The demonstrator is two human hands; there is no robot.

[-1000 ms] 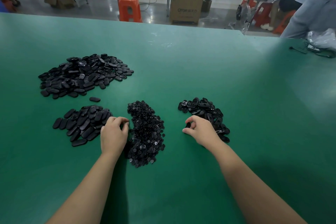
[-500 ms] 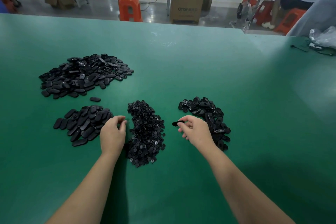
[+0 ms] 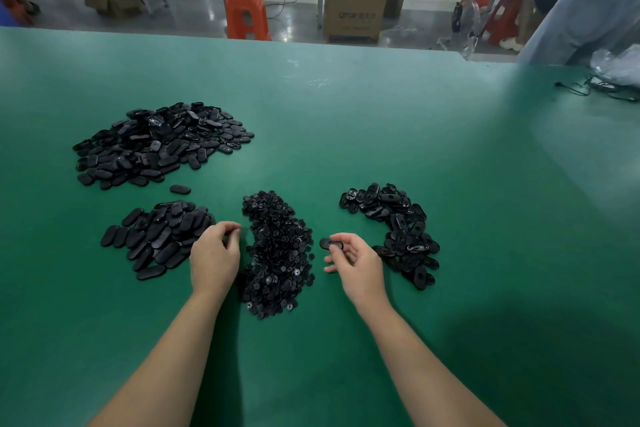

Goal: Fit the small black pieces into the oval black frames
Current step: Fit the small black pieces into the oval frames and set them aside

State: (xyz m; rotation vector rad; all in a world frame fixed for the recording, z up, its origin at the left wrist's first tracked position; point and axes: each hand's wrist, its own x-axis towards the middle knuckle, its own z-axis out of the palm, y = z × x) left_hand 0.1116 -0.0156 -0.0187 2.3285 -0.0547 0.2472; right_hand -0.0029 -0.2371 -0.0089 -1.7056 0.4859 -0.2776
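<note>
A head camera looks down on a green table (image 3: 346,107) with four heaps of black parts and two bare forearms reaching in from the near edge.

Compared with half a second ago, the right hand (image 3: 353,262) has drawn nearer to the middle heap and lifted slightly, carrying the same oval frame (image 3: 330,244) with it. The left hand (image 3: 215,255) has barely shifted. The heaps lie as before.

The right hand pinches the frame between thumb and forefinger. The frame sticks out to the left of the fingertips, lying roughly flat, just right of the middle heap and apart from it. The other fingers curl loosely beneath.

The left hand sits between the near left heap and the middle heap, back to the camera. Its fingers curl in toward the thumb at the far side. Whether they hold a small piece cannot be told; the fingertips hide it.

The middle heap holds the small pieces (image 3: 275,253), a long dark mound running near to far between the hands. The right heap (image 3: 394,229) holds open oval frames, just right of the right hand. The near left heap (image 3: 156,236) holds closed ovals, touching the left hand's far side. A larger heap (image 3: 156,142) lies farther left, with a single oval (image 3: 180,189) between the two left heaps.

Beyond the table stand an orange stool (image 3: 246,14) and a cardboard box (image 3: 356,5).
</note>
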